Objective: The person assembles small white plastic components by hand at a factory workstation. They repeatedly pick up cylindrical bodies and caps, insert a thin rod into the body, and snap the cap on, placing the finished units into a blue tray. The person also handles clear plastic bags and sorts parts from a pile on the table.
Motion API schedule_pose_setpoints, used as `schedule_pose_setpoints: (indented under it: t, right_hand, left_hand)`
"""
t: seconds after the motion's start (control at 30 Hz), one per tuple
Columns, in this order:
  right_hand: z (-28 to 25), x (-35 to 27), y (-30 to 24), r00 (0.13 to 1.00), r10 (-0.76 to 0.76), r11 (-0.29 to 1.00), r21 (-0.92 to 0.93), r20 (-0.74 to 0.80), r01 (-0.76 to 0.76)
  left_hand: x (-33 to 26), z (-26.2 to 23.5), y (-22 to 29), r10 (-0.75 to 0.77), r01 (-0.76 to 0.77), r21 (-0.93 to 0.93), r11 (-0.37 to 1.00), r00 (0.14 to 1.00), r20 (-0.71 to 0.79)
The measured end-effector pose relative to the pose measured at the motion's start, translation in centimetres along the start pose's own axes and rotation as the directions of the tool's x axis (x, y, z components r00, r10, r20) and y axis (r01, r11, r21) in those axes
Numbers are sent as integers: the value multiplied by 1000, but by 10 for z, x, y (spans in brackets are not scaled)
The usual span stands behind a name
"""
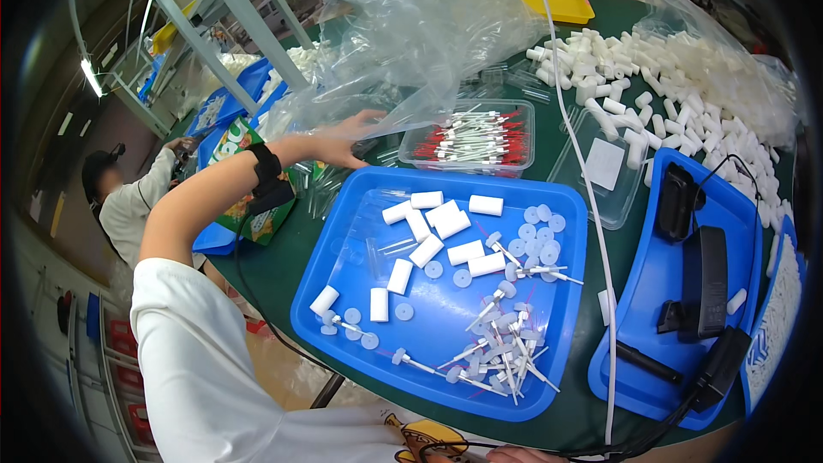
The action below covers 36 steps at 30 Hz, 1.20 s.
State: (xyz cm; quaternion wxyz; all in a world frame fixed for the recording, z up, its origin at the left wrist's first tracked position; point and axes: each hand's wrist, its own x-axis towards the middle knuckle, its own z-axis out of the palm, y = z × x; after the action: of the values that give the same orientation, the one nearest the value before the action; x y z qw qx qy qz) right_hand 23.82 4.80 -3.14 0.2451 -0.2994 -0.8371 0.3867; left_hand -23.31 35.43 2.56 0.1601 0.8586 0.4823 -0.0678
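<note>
My left hand [341,144] reaches far forward over the green table, with a black band [266,170] on its wrist. It lies at the lower edge of a big crumpled clear plastic bag [411,34], thumb lifted and fingers apart, with nothing seen in its grasp. Just right of it stands a clear box [467,139] of thin white sticks with red ends. A blue tray [343,291] in front of me holds white cylinders [426,250], pale blue round caps and white pins. Only a sliver of my right hand [519,455] shows at the bottom edge.
A second blue tray [656,291] at the right holds black devices and cables. A large heap of white cylinders [686,77] covers the far right. A white cable [591,223] runs across the table. Another person [129,197] works at the left. A yellow tray [561,2] sits at the back.
</note>
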Motion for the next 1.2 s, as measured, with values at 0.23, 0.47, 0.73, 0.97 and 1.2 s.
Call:
schedule_pose_setpoints:
  t: [0.23, 0.47, 0.73, 0.97, 1.2]
  right_hand:
    - [1, -3, 2, 1000, -3, 1000, -9, 20, 3]
    - [0, -2, 2, 1000, 7, 1000, 9, 17, -7]
    - [-1, -2, 1, 1000, -10, 999, -41, 21, 11]
    - [2, -4, 2, 1000, -28, 999, -28, 9, 28]
    - [1, -5, 2, 999, -2, 999, 35, 33, 1]
  left_hand:
    - [1, 22, -10, 29, -14, 101, 995, 988, -151]
    - [-3, 32, -2, -39, 69, 84, 994, 950, -308]
    - [-2, 36, -2, -189, 210, 16, 978, 909, -372]
    - [5, 28, -23, -123, 150, 90, 985, 959, -254]
    - [14, 4, 14, -465, 447, -246, 860, 885, -15]
